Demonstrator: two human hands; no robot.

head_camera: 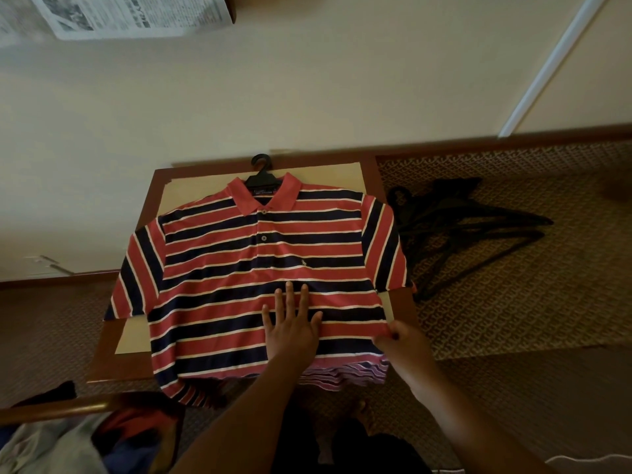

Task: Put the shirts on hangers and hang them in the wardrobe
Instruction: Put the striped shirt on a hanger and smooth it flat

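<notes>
Both hands work a striped polo shirt (260,268) laid flat across a small wooden table (113,360).

From my remote seat I see the left hand (290,326) pressing flat, fingers straight, on the shirt's lower front, while the right hand (398,336) pinches its side seam by the table's right edge. A black hanger (261,172) sits in the collar at the far edge. Spare hangers (461,227) lie on the carpet to the right; clothes (68,443) are heaped near left.

No readable text: newspaper (113,15) print and shirt (260,268) collar label blurred.
</notes>
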